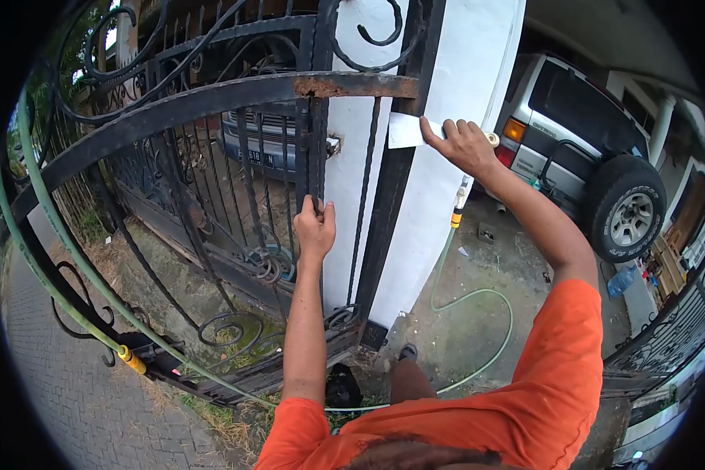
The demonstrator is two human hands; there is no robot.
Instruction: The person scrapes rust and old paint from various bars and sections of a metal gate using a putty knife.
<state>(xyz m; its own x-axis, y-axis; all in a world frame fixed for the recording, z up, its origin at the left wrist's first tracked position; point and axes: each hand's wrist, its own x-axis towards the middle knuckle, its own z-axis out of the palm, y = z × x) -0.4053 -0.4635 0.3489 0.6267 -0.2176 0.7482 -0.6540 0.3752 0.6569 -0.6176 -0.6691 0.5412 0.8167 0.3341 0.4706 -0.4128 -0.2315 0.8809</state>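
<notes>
My left hand (315,229) is closed around an upright black bar (313,160) of the metal gate. Higher up and to the right, my right hand (467,146) grips a small white sheet (404,131), perhaps paper, between thumb and fingers. The sheet lies against the black gate post (391,176), in front of a white wall pillar (438,94). Just above it, a rusty brown strip (356,84) marks the gate's top rail. A latch piece (333,146) shows between my hands.
A green hose (509,321) loops over the concrete floor and hangs over the gate at left, with a yellow connector (132,359). A tap (461,192) is on the pillar. A silver car with a spare tyre (628,210) stands at right; another vehicle (262,145) is behind the gate.
</notes>
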